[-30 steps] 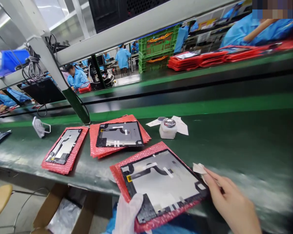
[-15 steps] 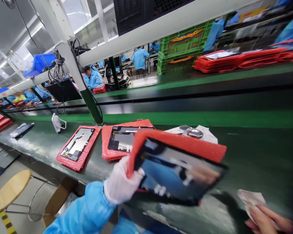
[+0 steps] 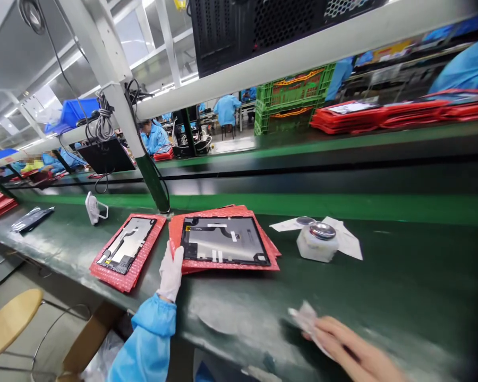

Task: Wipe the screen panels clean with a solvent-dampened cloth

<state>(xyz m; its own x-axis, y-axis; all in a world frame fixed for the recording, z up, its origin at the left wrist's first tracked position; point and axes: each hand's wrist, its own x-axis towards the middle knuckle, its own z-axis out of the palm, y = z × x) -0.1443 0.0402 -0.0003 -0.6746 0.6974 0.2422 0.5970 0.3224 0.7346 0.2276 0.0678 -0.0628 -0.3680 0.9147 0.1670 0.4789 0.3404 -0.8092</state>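
My left hand (image 3: 170, 272), in a white glove with a blue sleeve, rests with straight fingers against the left edge of a stack of red bubble-wrap sheets (image 3: 271, 249). On top of that stack lies a tablet panel (image 3: 224, 241), inner side up. My right hand (image 3: 352, 353) is bare at the lower right and pinches a small white wipe (image 3: 305, 317) against the green table (image 3: 422, 276). Another panel on red bubble wrap (image 3: 127, 249) lies just left of my left hand.
A small white pump bottle with a metal top (image 3: 318, 241) stands on white papers (image 3: 346, 241) right of the stack. A small white fan (image 3: 92, 208) and a dark panel (image 3: 32, 218) lie far left. A slanted green-footed post (image 3: 153, 180) rises behind. Other workers sit beyond the conveyor.
My left hand lifted the near panel with its red wrap off the table front and laid it on the stack further back. My right hand drew back with the wipe.
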